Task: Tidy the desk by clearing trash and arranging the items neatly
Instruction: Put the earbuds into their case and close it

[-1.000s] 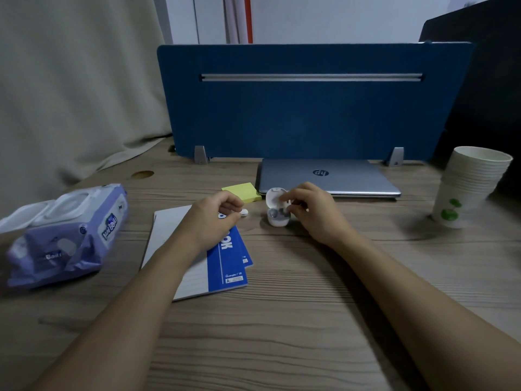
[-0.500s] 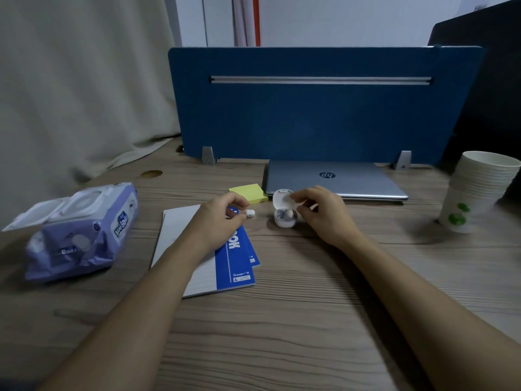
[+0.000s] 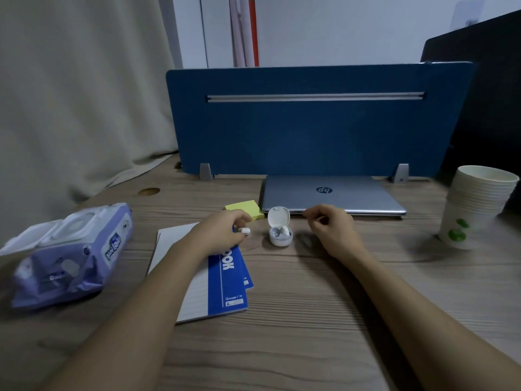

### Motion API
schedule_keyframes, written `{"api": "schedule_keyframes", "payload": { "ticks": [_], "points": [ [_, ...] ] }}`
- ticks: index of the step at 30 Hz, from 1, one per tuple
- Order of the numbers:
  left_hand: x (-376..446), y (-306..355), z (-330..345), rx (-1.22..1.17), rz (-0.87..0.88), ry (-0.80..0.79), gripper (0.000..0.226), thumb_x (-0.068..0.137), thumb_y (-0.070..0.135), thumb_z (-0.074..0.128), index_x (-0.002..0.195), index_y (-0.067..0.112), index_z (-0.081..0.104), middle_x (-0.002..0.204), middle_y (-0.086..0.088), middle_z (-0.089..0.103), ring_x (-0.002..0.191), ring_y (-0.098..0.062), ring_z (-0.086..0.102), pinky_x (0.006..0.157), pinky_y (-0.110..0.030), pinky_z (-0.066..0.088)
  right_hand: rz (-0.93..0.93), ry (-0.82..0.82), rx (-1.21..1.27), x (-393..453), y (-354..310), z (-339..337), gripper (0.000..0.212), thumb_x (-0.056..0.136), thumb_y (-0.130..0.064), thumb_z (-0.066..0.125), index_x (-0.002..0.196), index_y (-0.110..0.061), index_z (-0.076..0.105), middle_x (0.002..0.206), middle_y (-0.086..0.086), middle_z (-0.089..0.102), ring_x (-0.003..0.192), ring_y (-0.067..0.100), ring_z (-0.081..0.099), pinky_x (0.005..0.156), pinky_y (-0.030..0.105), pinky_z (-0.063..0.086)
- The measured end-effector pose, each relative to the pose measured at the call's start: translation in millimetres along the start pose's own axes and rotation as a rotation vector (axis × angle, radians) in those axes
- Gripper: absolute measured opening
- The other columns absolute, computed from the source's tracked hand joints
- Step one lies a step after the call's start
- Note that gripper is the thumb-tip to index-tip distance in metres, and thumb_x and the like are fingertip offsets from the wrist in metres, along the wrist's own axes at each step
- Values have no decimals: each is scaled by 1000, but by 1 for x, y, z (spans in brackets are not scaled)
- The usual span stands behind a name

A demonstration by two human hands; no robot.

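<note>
While case [image 3: 279,229] gapes, left hand [image 3: 222,231] pinches earbud [image 3: 244,230]

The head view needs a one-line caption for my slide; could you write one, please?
Left hand pinches a white earbud beside the open charging case, right hand empty beside it.

hp logo on laptop [image 3: 332,197], "OOK" on notebook [image 3: 225,280]

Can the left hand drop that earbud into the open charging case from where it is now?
Probably yes: the left hand pinches the earbud just left of the open charging case, with bare desk between; the right hand sits clear.
</note>
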State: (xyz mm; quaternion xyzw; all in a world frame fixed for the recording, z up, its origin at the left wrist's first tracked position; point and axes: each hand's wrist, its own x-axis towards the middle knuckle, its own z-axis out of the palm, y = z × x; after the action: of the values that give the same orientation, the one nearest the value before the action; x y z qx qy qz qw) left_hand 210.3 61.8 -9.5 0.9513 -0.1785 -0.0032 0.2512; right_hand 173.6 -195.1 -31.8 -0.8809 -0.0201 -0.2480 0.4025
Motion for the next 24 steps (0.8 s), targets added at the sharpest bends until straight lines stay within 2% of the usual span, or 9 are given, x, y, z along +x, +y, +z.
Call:
{"api": "schedule_keyframes", "payload": {
  "ticks": [5,13,17,20,24],
  "points": [
    [2,-7,5,31,32,59,28,87,50,63,113,41,55,97,24,61,90,1,59,75,-28,53,-3,-22,-21,0,-1,3,21,85,-5,61,96,-17,75,93,-2,73,84,14,65,79,24,49],
    [-6,8,9,138,97,61,23,93,47,52,114,41,59,97,19,58,92,-3,56,80,-36,53,5,-47,-44,-3,-6,1,20,86,-6,60,96,-16,74,95,-1,73,87,17,66,83,30,52],
    [-13,17,10,-101,127,91,8,89,38,62,97,40,59,92,16,62,82,-3,61,69,-25,50,20,-57,-51,-3,-6,0,21,87,-8,59,97,-16,75,96,-1,74,87,15,65,80,27,49],
    [-16,27,14,-267,184,187,8,88,38,66,95,40,62,89,15,65,78,2,60,62,-11,44,35,-55,-41,-4,-6,0,20,87,-9,59,96,-18,74,94,-2,73,84,14,65,74,23,44],
    [-13,40,25,-490,176,256,13,86,27,71,97,34,68,92,12,70,85,2,63,68,-10,47,37,-78,-44,-4,-8,1,21,87,-9,58,96,-18,74,96,1,73,86,16,64,79,26,48]
  ]
}}
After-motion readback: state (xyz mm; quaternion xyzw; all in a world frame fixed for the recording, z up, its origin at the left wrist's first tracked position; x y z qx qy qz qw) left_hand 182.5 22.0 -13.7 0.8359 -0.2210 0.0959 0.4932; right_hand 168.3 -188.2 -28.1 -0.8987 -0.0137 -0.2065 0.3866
